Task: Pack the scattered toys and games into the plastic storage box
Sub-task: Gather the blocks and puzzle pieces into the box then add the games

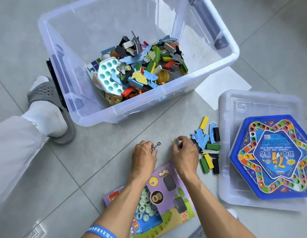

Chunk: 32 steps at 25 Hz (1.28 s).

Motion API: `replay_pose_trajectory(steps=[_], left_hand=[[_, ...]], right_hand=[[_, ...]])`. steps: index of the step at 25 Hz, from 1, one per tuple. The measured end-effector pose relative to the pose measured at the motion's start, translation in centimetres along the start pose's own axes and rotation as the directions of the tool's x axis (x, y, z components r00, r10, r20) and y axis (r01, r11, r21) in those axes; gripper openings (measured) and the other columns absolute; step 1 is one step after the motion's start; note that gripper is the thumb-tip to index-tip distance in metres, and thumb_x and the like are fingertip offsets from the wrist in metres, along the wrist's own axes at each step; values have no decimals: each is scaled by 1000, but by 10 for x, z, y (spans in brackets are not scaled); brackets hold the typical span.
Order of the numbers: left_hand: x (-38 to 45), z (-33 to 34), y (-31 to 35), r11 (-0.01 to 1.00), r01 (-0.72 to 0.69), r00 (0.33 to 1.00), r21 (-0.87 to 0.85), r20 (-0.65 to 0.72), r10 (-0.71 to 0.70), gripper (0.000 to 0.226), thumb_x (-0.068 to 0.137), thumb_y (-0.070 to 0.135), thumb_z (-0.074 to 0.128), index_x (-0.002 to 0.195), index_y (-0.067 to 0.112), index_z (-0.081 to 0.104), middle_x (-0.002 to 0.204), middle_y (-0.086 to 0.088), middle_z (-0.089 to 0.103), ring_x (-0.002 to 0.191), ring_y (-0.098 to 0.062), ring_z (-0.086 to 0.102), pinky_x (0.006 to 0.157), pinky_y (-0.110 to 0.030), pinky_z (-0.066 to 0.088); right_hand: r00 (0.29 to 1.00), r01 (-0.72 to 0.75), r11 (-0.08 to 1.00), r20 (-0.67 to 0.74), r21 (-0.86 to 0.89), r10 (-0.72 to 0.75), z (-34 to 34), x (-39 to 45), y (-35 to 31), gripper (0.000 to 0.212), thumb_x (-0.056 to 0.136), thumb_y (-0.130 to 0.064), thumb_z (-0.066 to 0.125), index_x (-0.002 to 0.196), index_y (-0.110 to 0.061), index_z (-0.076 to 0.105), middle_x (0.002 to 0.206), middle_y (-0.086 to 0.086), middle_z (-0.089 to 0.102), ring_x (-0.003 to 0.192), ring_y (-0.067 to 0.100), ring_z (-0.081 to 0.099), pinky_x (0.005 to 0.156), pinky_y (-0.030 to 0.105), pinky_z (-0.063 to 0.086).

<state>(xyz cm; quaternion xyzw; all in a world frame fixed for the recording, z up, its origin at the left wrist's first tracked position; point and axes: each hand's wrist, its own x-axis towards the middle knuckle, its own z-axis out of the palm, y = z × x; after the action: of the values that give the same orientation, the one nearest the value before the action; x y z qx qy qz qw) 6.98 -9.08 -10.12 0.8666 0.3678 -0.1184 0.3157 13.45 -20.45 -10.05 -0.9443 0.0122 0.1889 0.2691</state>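
Head view: a small metal ring toy (156,145) is pinched in the curled fingers of the left hand (143,157), and a pale round game piece (175,141) is gripped between the fingers and thumb of the right hand (184,152); both hands are held just above the grey tiled floor (101,152), near each other but apart. Just right of the right hand a loose cluster of coloured blocks and blue puzzle pieces (207,146) is spread on the floor, its far edge touching the rim of the clear lid (224,169), on which a blue hexagonal game board (272,157) is laid. Beneath the forearms a purple chess set box (168,191) is seen. Ahead of the hands, across a strip of bare tile, the plastic storage box (98,112) is set, partly filled with toys, its near wall facing the hands. A slippered foot (50,109) is pressed against its left side.
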Motion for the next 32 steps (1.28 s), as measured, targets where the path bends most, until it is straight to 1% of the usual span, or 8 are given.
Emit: replay_pose_trajectory(steps=[6, 13, 18, 21, 24, 28, 30, 32], left_hand=[[9, -2, 3, 987, 152, 988, -53, 39, -150, 8, 82, 18, 71, 84, 11, 68, 90, -8, 73, 90, -28, 66, 79, -33, 50], [22, -8, 8, 984, 177, 973, 30, 147, -179, 9, 82, 19, 70, 87, 11, 70, 98, -9, 72, 97, -29, 66, 80, -29, 49], [11, -16, 2, 980, 185, 975, -69, 139, -174, 9, 80, 21, 69, 80, 12, 71, 85, -4, 74, 87, -23, 68, 75, -26, 49], [-10, -38, 11, 923, 224, 974, -314, 52, -219, 8, 76, 21, 71, 71, 14, 70, 67, 3, 69, 70, -15, 67, 66, -25, 51], [-39, -95, 50, 786, 42, 964, -616, -182, -195, 11, 76, 16, 76, 67, 17, 70, 59, 4, 67, 54, -5, 59, 59, -20, 50], [-15, -197, 105, 695, -134, 916, -707, -356, -186, 7, 74, 18, 78, 79, 17, 74, 70, 5, 72, 63, -5, 65, 67, -22, 56], [10, -235, 117, 752, -75, 939, -655, -300, -168, 40, 69, 21, 80, 107, 14, 70, 92, 0, 75, 84, -13, 70, 82, -32, 58], [15, -250, 116, 835, -26, 951, -549, -272, -149, 54, 71, 23, 79, 121, 12, 64, 108, -2, 72, 97, -17, 67, 89, -36, 55]], right_hand=[[997, 71, 986, 17, -153, -69, 2, 18, 0, 17, 92, -28, 56, 92, -16, 68, 96, 5, 68, 84, 29, 62, 68, 36, 44], [997, 4, 993, 74, -119, 4, 10, 14, -1, 13, 91, -24, 53, 91, -15, 62, 99, 4, 64, 87, 29, 59, 71, 36, 43], [976, -57, 998, 210, -14, 59, 5, 28, -2, 10, 80, -23, 55, 79, -15, 61, 78, 0, 66, 75, 23, 61, 63, 31, 42], [977, -196, 904, 150, 380, 149, -21, 17, -22, 13, 69, -22, 59, 62, -13, 54, 61, -3, 55, 58, 18, 46, 59, 30, 35], [990, -65, 548, -16, 834, 142, -76, 1, -96, 11, 64, -17, 56, 55, -16, 49, 60, 6, 40, 57, 19, 30, 53, 29, 25], [997, -37, 520, 63, 853, -32, -144, 12, -213, 9, 73, -14, 59, 68, -8, 54, 66, 10, 46, 55, 21, 36, 47, 25, 31], [967, -181, 512, 247, 840, -62, -170, 20, -238, 18, 79, -27, 66, 79, -10, 62, 80, 10, 61, 65, 24, 56, 57, 33, 49], [977, -174, 538, 213, 825, -12, -189, 31, -231, 17, 82, -34, 67, 80, -17, 63, 86, 3, 64, 75, 21, 61, 71, 37, 52]])
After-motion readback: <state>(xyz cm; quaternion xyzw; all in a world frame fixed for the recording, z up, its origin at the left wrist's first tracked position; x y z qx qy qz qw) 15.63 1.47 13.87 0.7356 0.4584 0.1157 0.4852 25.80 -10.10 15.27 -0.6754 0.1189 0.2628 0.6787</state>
